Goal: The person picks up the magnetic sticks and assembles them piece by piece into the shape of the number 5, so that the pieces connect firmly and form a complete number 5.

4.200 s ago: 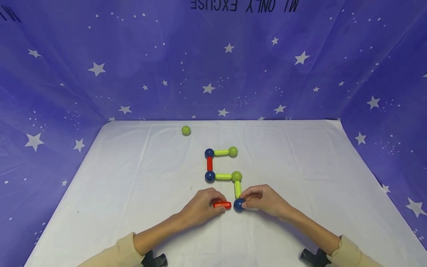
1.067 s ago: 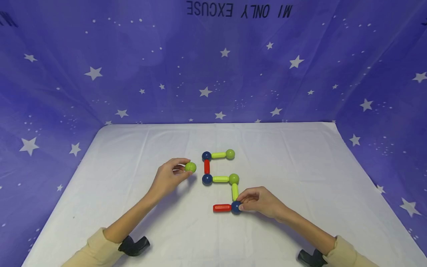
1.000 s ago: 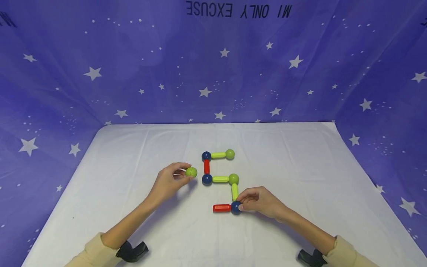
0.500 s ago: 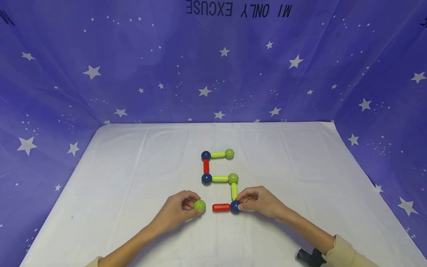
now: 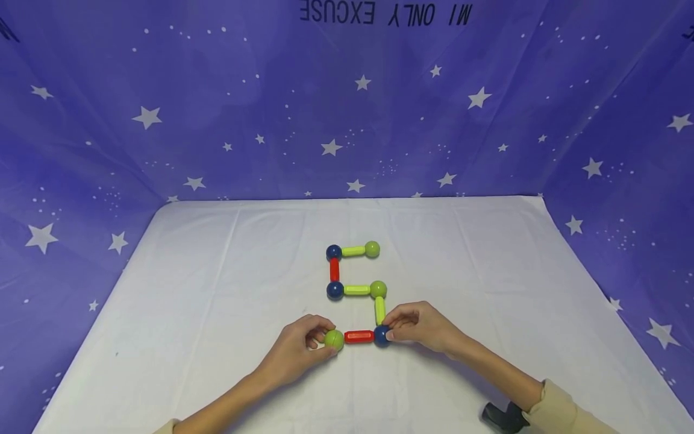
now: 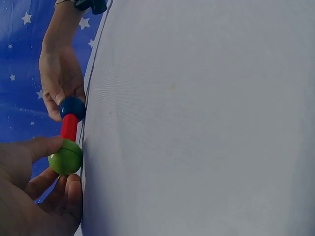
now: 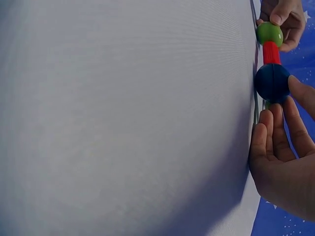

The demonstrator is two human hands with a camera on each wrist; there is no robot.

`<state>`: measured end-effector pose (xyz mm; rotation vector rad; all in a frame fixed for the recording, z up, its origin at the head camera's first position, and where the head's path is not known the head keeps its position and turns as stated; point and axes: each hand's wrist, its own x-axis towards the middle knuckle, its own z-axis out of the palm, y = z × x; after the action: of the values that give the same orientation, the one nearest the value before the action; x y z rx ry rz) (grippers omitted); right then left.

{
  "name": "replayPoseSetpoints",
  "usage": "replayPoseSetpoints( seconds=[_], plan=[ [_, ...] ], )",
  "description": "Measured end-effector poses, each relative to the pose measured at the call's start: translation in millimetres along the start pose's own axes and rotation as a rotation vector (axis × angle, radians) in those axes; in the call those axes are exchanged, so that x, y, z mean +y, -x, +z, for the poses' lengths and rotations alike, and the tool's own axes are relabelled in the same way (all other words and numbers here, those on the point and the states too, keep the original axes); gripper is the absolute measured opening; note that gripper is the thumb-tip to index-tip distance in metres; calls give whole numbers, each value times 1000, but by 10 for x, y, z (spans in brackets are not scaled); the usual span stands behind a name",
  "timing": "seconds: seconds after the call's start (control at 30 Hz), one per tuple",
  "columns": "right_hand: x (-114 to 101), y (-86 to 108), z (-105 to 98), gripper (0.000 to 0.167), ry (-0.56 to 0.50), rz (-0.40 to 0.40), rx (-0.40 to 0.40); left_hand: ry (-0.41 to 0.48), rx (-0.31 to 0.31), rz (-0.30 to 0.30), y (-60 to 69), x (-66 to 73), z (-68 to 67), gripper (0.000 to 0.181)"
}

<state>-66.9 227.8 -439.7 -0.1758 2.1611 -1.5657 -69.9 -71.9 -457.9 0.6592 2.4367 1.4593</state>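
My left hand point(image 5: 298, 351) pinches a green ball point(image 5: 334, 340) between thumb and fingers, at the left end of a red rod point(image 5: 359, 337). Ball and rod appear to touch in the left wrist view. At the rod's right end is a blue ball point(image 5: 382, 336), which my right hand point(image 5: 425, 328) pinches. From that blue ball a yellow-green rod point(image 5: 379, 310) runs up to a second green ball point(image 5: 378, 289). Further on, more rods and balls join into a shape like an angular S, ending at a green ball point(image 5: 372, 248) at the top.
The pieces lie on a white cloth-covered table point(image 5: 217, 289). A purple curtain point(image 5: 303, 90) with white stars rises behind its far edge and at both sides. A black device point(image 5: 504, 417) sits at my right wrist, by the beige sleeve.
My left hand has taken the loose green ball from the far side and brought it down to the red rod, released earlier beside the blue ball. The right hand stays at the blue ball.
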Motion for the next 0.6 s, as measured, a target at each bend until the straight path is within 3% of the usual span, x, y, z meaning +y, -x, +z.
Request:
replayPoseSetpoints(
  seconds=[0.47,0.6],
  plan=[
    [-5,12,-40,22,-1,-9,-6,-30,-7,14,-26,42,-2,34],
    [-2,32,-115,20,91,-36,46,-46,7,15,-55,50,-98,35]
  ],
)
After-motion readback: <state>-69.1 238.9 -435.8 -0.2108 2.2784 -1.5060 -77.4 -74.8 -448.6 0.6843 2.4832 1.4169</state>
